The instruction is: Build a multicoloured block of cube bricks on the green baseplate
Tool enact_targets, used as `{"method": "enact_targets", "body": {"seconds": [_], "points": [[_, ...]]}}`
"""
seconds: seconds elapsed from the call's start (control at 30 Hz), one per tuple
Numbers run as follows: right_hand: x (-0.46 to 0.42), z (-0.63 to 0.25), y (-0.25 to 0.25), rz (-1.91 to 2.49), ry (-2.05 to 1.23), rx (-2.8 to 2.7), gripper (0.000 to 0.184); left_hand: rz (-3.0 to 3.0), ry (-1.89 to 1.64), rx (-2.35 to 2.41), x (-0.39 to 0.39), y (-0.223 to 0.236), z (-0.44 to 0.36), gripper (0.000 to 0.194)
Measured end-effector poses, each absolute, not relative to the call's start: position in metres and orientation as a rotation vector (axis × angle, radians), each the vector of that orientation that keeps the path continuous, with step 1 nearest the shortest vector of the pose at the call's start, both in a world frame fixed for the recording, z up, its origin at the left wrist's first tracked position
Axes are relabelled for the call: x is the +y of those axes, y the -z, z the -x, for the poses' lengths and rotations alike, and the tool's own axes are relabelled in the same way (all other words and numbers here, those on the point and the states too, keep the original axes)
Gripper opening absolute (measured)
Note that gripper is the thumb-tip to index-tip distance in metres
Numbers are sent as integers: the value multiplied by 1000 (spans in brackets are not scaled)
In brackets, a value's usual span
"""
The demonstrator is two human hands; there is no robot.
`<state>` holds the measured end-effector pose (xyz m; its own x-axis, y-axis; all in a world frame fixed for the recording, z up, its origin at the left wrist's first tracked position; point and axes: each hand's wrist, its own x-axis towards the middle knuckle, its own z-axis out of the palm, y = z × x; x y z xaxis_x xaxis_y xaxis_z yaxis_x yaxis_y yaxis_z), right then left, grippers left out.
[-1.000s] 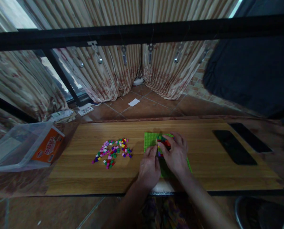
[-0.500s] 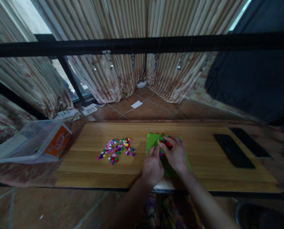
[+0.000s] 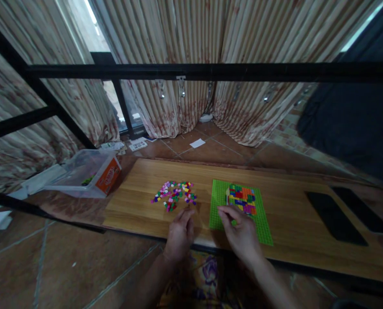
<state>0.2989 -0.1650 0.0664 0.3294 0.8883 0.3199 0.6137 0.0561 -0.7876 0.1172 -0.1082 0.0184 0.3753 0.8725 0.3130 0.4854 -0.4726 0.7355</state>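
Observation:
A green baseplate (image 3: 217, 219) lies on the wooden board, and a block of many-coloured toy bricks (image 3: 241, 195) is built up on it. My right hand (image 3: 242, 231) is over the plate's near part, thumb and forefinger pinched close to the built bricks' near left corner. Whatever is in that pinch, if anything, is too small to tell. To the left, my left hand (image 3: 180, 236) hovers by the board's near edge, fingers drawn together, their contents hidden. Just beyond it lies a scattered pile of small loose bricks (image 3: 178, 193) in pink, white, green, red, yellow and purple.
Two dark flat phone-like slabs (image 3: 334, 219) lie at the right of the wooden board (image 3: 288, 223). Left of the board stands a clear plastic box (image 3: 78, 189) with an orange label and some green pieces inside. A black rail (image 3: 197, 72) crosses in front of curtains.
Both hands have come off the built bricks, uncovering them. My left hand has moved left toward the loose bricks; my right has drawn back nearer me. The camera view has shifted.

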Motion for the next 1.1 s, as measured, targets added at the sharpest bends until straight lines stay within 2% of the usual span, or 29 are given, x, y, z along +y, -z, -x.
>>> {"method": "enact_targets", "body": {"seconds": [0.23, 0.63, 0.83, 1.1], "points": [[-125, -264, -37, 1788, -403, -1544, 23, -2097, -1070, 1196, -97, -16, -92, 22], [-44, -260, -42, 1910, -337, -1704, 21, -2018, -1000, 1164, -101, -14, -95, 21], [-32, -250, -43, 1958, -347, -1847, 18, -1998, -983, 1150, -102, -16, -95, 23], [-29, -249, -51, 1963, -348, -1995, 24, -1999, -981, 1144, -101, -18, -95, 22]]}}
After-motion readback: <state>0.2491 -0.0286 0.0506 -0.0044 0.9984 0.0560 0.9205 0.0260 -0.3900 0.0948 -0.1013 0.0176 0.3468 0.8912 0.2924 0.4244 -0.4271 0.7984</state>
